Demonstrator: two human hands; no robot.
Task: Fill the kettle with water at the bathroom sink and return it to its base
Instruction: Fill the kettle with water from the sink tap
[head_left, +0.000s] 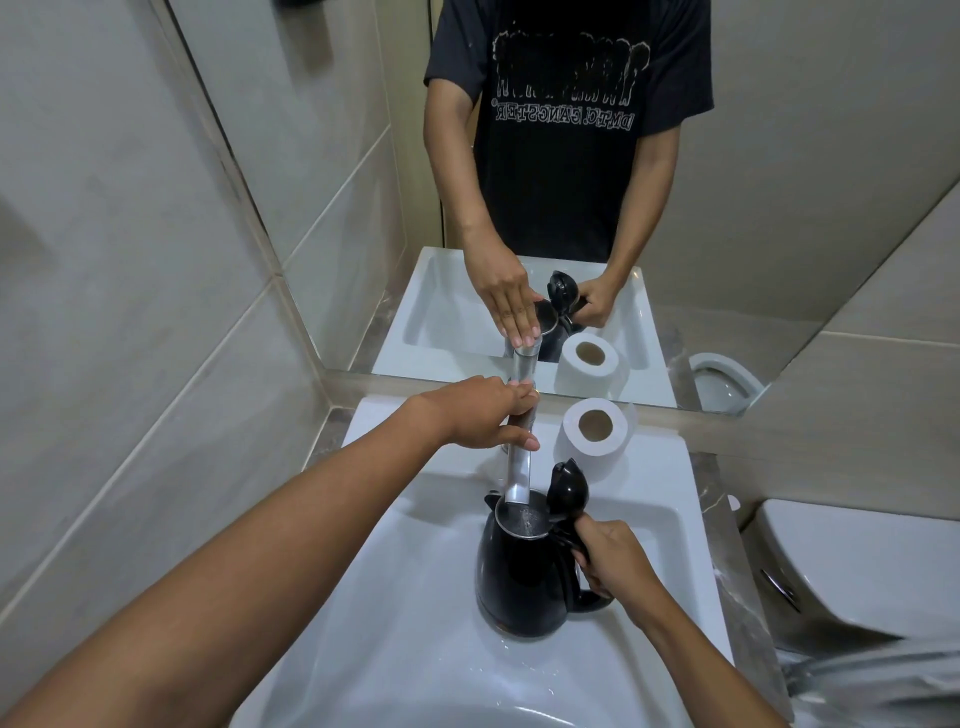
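A black electric kettle (522, 582) stands upright in the white sink basin (415, 623), its lid (569, 488) flipped open. My right hand (610, 558) grips the kettle's handle on its right side. The chrome faucet (519, 467) reaches over the kettle's open mouth, where water glints inside. My left hand (483, 415) rests on top of the faucet's lever at the back of the sink, fingers laid over it. The kettle's base is not in view.
A toilet paper roll (595, 428) sits on the sink ledge right of the faucet. A mirror (571, 208) behind the sink reflects a person's torso and hands. A white toilet (857, 566) stands at the right. Grey tiled wall (130, 312) closes the left side.
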